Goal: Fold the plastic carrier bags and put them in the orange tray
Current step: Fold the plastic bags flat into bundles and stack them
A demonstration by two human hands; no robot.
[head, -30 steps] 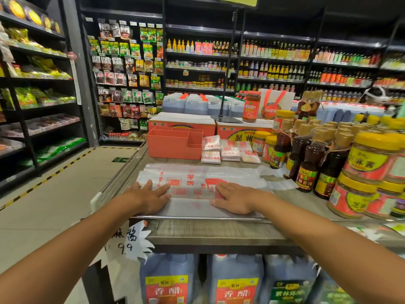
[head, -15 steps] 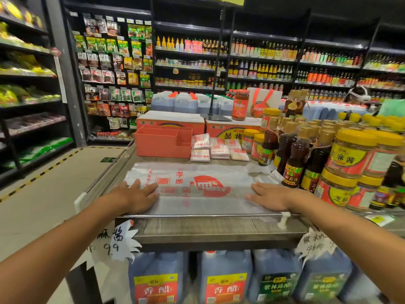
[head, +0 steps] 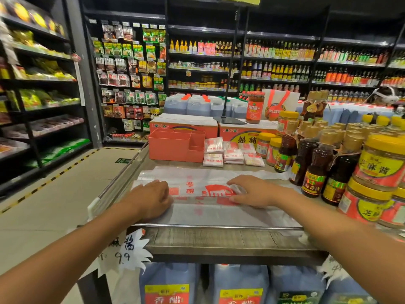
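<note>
Head view: a plastic carrier bag (head: pixel 203 183) is being spread flat, lengthwise, across the near part of the display table (head: pixel 219 240), its near long side lying just behind the metal rail (head: pixel 219 226) that is bounding the front edge.

The left end of the bag is being pressed down by the left hand (head: pixel 151 198), fingers curled; whether plastic is being pinched beneath them cannot be told. A ridge of plastic by the red print is being pinched by the right hand (head: pixel 252 191), fingers bent round it.

Open room is being limited on three sides:
- Right – sauce bottles (head: pixel 315 170) and yellow-lidded jars (head: pixel 381 163) are being kept close against the bag's right end, the nearest bottle just beside it.
- Rear – the orange tray (head: pixel 175 145) is being kept behind the bag's left half, apart from it, with a strip of bare table between. Folded bags (head: pixel 230 152) are being stacked just beside the tray on its right, outside it.
- Behind these, orange cartons (head: pixel 184 123) are being used as a backstop.

Left – the table edge is being closed by a side rail (head: pixel 122 170); beyond it the aisle floor (head: pixel 65 194) is being left open.

Below the front edge a paper price tag (head: pixel 122 249) is being hung, and vinegar jugs (head: pixel 171 281) are being stored on the lower shelf.
</note>
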